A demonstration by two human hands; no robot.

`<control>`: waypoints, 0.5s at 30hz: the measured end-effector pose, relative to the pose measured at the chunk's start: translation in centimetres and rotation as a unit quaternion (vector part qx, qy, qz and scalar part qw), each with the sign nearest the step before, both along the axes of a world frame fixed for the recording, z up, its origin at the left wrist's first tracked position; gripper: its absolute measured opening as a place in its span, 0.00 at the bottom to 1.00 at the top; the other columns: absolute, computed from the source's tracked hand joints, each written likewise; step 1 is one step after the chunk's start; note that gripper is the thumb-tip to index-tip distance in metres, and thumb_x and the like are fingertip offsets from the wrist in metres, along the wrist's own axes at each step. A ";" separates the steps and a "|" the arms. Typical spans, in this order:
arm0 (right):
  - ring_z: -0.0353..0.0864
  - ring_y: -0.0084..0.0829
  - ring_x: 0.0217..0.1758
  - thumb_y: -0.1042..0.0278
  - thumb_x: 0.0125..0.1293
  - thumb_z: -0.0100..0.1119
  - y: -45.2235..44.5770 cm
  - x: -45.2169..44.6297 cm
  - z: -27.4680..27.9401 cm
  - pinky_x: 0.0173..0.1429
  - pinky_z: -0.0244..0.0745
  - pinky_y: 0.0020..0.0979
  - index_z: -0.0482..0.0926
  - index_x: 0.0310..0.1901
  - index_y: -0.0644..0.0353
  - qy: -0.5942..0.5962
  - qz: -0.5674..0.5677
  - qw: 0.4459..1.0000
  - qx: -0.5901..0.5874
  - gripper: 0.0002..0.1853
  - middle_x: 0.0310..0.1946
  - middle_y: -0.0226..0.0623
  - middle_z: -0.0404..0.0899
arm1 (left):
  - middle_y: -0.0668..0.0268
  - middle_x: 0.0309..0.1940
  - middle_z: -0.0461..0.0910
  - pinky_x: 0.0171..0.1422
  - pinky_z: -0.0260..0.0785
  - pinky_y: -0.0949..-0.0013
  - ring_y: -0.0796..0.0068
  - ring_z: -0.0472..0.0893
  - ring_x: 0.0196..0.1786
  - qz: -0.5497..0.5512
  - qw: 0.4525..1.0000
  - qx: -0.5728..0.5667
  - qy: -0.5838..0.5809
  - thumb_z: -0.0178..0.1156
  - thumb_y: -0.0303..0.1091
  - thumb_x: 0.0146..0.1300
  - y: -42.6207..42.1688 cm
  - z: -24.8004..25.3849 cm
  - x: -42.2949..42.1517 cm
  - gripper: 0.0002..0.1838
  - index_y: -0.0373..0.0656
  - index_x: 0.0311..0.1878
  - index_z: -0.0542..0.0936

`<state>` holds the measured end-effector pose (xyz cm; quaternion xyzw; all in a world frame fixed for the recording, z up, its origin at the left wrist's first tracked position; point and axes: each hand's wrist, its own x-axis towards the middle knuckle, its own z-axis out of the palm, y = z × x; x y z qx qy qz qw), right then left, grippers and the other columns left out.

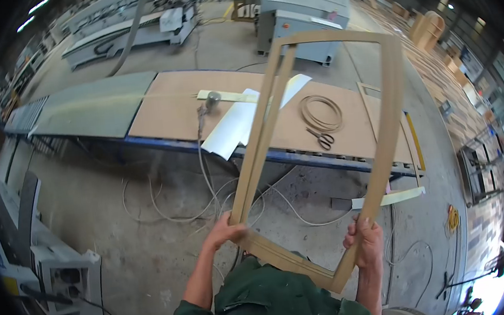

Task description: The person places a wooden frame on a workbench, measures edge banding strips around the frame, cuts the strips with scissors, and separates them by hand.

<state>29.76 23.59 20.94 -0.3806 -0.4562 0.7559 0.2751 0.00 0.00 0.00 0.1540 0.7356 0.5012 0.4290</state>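
A tall wooden frame (pixel 391 85) is held up in front of me, tilted, its far end over the workbench. Its near end is close to my body. My left hand (pixel 225 232) is closed round the left side near the lower corner. On the right side, my right hand (pixel 366 240) grips the frame with curled fingers. Through the opening I see a coil of edging strip (pixel 321 113) and black-handled scissors (pixel 325 141) on the workbench (pixel 171 119). White sheets (pixel 226 133) lie partly behind the frame's left side.
A corded tool with a round metallic head (pixel 213 100) rests on the bench by a pale strip (pixel 229 96). Cables and hoses (pixel 206 179) trail over the floor. A grey machine (pixel 299 9) stands beyond the bench, another machine (pixel 65 282) at lower left.
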 end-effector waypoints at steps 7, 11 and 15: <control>0.71 0.28 0.21 0.54 0.75 0.60 3.5 -3.8 -1.7 0.25 0.70 0.31 0.72 0.49 0.62 0.004 -0.041 0.997 -0.058 0.18 0.28 0.35 0.74 | 0.53 0.41 0.85 0.51 0.77 0.60 0.60 0.85 0.44 0.092 0.982 -0.065 0.152 0.78 0.47 0.40 2.5 -0.3 -1.3 0.35 0.35 0.50 0.81; 0.70 0.25 0.22 0.51 0.74 0.61 8.0 -6.5 -3.9 0.26 0.69 0.30 0.73 0.49 0.59 -0.035 -0.006 0.996 -0.087 0.19 0.28 0.32 0.72 | 0.49 0.37 0.84 0.49 0.77 0.58 0.57 0.85 0.42 0.137 0.965 -0.103 0.196 0.76 0.47 0.37 4.6 1.2 -2.5 0.32 0.36 0.45 0.82; 0.68 0.23 0.23 0.51 0.74 0.61 14.7 -11.7 -6.9 0.27 0.68 0.29 0.73 0.48 0.57 -0.061 0.041 0.990 -0.122 0.17 0.28 0.29 0.71 | 0.51 0.36 0.85 0.47 0.77 0.59 0.58 0.86 0.40 0.160 0.953 -0.113 0.233 0.74 0.44 0.38 8.2 -0.5 -5.8 0.29 0.35 0.44 0.83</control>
